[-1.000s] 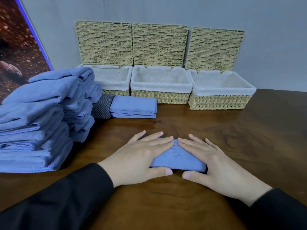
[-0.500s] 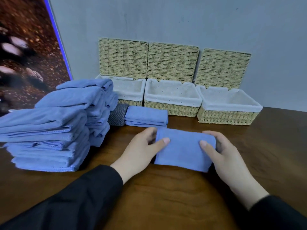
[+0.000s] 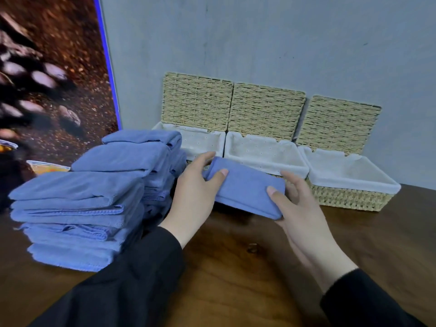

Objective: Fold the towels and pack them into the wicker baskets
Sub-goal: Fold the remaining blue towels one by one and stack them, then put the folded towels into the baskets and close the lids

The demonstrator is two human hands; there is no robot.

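Note:
A small folded blue towel [image 3: 245, 187] is held above the table, in front of the middle wicker basket [image 3: 266, 153]. My left hand [image 3: 195, 192] grips its left end and my right hand [image 3: 297, 206] grips its right end. Three wicker baskets with white cloth liners stand in a row against the wall, lids propped open: the left basket [image 3: 200, 142], the middle one, and the right basket [image 3: 349, 182]. All three liners look bare inside. The towel and my left hand hide the folded towels lying in front of the left basket.
A tall pile of blue towels [image 3: 94, 197] fills the table's left side, close to my left arm. The dark wooden table [image 3: 236, 267] runs to the grey wall [image 3: 259, 38]. A dark patterned panel [image 3: 47, 79] stands at the far left.
Both hands went from pressing the folded towel flat on the table to gripping its ends and lifting it forward toward the baskets. The view has tilted up and left.

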